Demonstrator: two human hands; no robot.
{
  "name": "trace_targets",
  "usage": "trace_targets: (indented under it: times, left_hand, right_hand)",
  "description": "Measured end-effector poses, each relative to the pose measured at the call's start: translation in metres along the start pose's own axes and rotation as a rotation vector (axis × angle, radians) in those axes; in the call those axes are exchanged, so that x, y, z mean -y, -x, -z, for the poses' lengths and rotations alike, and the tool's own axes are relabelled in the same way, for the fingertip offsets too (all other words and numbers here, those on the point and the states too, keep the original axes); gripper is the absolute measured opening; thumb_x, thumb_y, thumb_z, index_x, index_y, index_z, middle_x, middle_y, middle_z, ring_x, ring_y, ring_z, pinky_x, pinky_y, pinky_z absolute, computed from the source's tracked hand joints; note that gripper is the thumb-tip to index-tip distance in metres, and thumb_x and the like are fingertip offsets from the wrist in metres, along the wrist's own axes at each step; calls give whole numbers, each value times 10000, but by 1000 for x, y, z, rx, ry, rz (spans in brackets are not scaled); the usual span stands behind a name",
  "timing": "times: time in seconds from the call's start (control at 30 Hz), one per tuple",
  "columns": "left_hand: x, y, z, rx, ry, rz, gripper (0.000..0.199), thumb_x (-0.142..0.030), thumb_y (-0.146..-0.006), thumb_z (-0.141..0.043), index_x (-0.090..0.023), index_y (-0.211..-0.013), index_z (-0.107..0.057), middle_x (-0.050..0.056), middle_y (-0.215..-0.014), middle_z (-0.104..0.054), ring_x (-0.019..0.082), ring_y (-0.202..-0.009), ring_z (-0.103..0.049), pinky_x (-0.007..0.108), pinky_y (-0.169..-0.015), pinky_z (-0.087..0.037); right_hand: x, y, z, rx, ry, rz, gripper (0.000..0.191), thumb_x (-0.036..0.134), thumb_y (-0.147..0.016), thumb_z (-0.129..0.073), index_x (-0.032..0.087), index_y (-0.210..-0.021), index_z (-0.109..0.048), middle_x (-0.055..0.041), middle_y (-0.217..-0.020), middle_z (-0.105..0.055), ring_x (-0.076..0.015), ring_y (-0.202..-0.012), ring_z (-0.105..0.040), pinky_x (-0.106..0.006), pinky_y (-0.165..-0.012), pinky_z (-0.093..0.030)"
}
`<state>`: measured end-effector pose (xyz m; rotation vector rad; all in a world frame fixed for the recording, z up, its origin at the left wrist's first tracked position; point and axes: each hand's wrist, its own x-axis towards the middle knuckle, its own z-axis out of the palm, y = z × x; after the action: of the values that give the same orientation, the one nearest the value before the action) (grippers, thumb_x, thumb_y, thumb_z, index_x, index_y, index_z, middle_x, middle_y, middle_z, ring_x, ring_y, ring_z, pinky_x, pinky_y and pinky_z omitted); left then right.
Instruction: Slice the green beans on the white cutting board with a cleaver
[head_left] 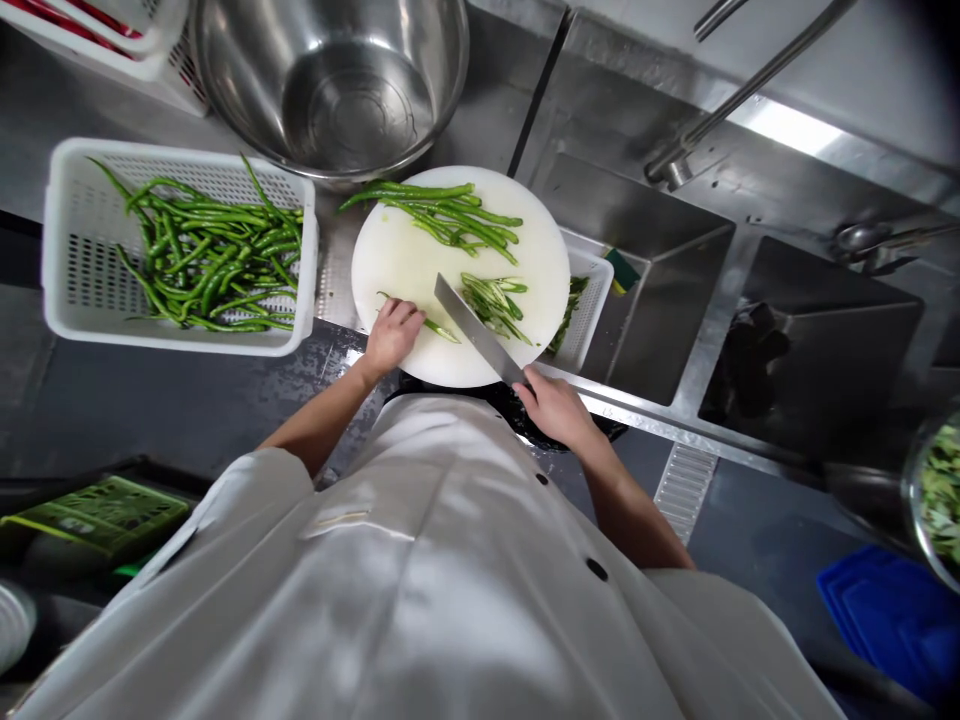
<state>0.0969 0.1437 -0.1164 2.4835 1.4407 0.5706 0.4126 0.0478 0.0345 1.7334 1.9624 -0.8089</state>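
My left hand (395, 337) presses a green pepper (441, 330) down on the round white cutting board (405, 262), its fingers curled over it near the board's lower left edge. My right hand (553, 405) grips the handle of a cleaver (480, 333). The blade lies slantwise over the board, its tip up and to the left, just right of the held pepper. Cut pepper pieces (495, 303) lie beyond the blade. Several whole long green peppers (457, 215) rest along the far side of the board.
A white basket (56, 250) of green peppers stands left. Behind the board is a large steel bowl (360, 100). Right of it, a white basket (596, 310) with cut greens sits partly beneath the board, beside the sink (660, 320) and a green sponge (621, 270).
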Motion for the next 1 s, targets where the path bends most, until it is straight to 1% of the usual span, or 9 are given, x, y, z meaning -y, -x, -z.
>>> trace_targets:
  times: [0.1, 0.2, 0.33, 0.5, 0.57, 0.67, 0.77, 0.9, 1.0]
  left_hand:
    - [3, 7, 4, 30, 64, -23, 278, -266, -1081, -463, -190, -1117, -728, 137, -1126, -691, 284, -1062, -581, 479, -1012, -517]
    - [2, 4, 3, 25, 69, -28, 313, -227, -1080, -422, -196, -1119, -731, 138, -1120, -692, 281, -1051, -583, 484, -1010, -525]
    - [-1, -11, -4, 27, 41, -59, 352, -174, -1076, -381, -206, -1100, -731, 122, -1129, -680, 270, -1048, -568, 450, -992, -523]
    - [-2, -19, -8, 23, 10, -44, 355, -187, -1084, -378, -203, -1094, -732, 112, -1092, -659, 271, -1045, -559, 432, -959, -513]
    - [-2, -19, -9, 31, 5, -70, 348, -189, -1085, -381, -201, -1097, -729, 108, -1052, -663, 266, -1017, -563, 430, -955, -516]
    - [-1, -18, -9, 28, 16, -99, 340, -199, -1090, -382, -210, -1125, -720, 107, -1049, -679, 264, -1012, -571, 434, -957, -521]
    - [0, -18, -9, 28, 33, -82, 356, -191, -1091, -362, -221, -1119, -715, 103, -1063, -686, 258, -1016, -581, 435, -953, -526]
    - [-1, -17, -12, 33, 48, -49, 358, -139, -1065, -357, -213, -1101, -705, 110, -1070, -686, 261, -1040, -579, 431, -963, -526]
    - [-3, -15, -13, 46, 72, -54, 337, -140, -1056, -375, -212, -1117, -699, 114, -1093, -689, 267, -1053, -575, 446, -984, -521]
  right_hand:
    - [5, 3, -2, 37, 21, 18, 410, 392, -1139, -324, 182, -1411, -547, -131, -1057, -771, -298, -967, -709, -319, -746, -410]
    - [6, 4, 0, 49, 42, 19, 415, 394, -1140, -319, 181, -1415, -546, -137, -1063, -769, -303, -975, -711, -323, -746, -416]
    - [6, 11, 12, 46, 81, 24, 407, 405, -1138, -327, 196, -1400, -557, -138, -1043, -770, -316, -958, -715, -333, -736, -417]
    - [6, 23, 28, 66, 96, 32, 345, 389, -1137, -365, 211, -1364, -554, -116, -1015, -776, -300, -947, -715, -320, -716, -397]
    - [11, 16, 31, 72, 88, 39, 327, 384, -1139, -368, 209, -1344, -552, -118, -1006, -773, -295, -938, -713, -317, -704, -385]
    - [23, -6, 31, 59, 50, 69, 314, 364, -1139, -367, 195, -1334, -544, -139, -1043, -766, -292, -939, -710, -316, -695, -373]
    - [30, -23, 31, 50, 0, 90, 330, 363, -1137, -364, 188, -1371, -519, -149, -1066, -761, -297, -959, -707, -315, -698, -374]
    - [26, -23, 34, 60, -41, 105, 332, 388, -1130, -358, 200, -1328, -546, -138, -1004, -755, -312, -938, -695, -323, -711, -383]
    - [34, -30, 29, 59, -78, 101, 343, 368, -1124, -359, 183, -1346, -543, -148, -1028, -760, -320, -961, -693, -328, -740, -400]
